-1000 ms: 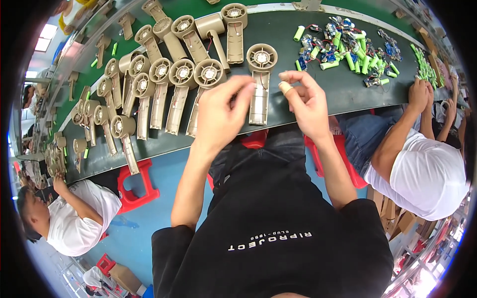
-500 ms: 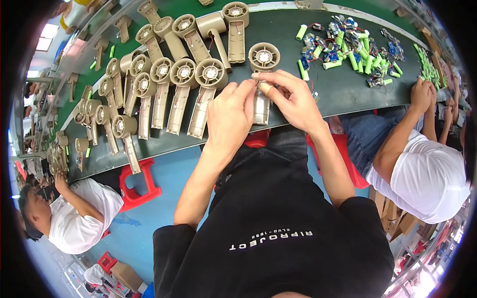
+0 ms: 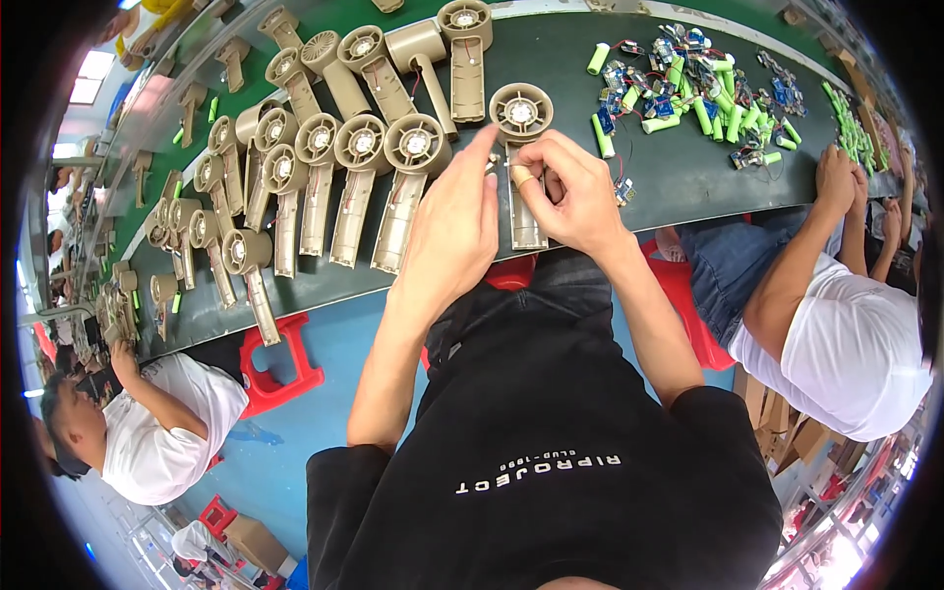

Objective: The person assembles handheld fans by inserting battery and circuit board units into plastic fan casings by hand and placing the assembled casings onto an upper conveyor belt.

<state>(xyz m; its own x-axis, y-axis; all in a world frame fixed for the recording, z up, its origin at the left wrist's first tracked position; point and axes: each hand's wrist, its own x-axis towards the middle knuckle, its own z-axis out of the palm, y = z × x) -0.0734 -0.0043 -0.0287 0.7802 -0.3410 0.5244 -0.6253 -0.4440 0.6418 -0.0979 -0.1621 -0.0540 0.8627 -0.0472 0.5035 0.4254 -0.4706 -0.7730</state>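
A beige handheld fan half-shell [image 3: 527,224] lies on the dark green belt before me, its round fan head [image 3: 521,110] pointing away. Over the left side of its handle is my left hand [image 3: 452,221], fingers stretched out and the thumb apart from them. My right hand [image 3: 570,192] is closed in a pinch at the top of the handle, just below the fan head. A tan wrap covers one of its fingers. Whatever small thing the pinch holds is hidden by the fingers.
Several similar beige fan shells [image 3: 359,147] lie in rows to the left. At the right is a heap of green battery cells with small circuit boards and wires [image 3: 703,98]. Co-workers in white shirts sit on both sides; a red stool [image 3: 280,369] stands at the left.
My left hand's fingers have come away from the right hand's and straightened, with the hand shifting slightly left. The right hand remains pinched near the handle's top.
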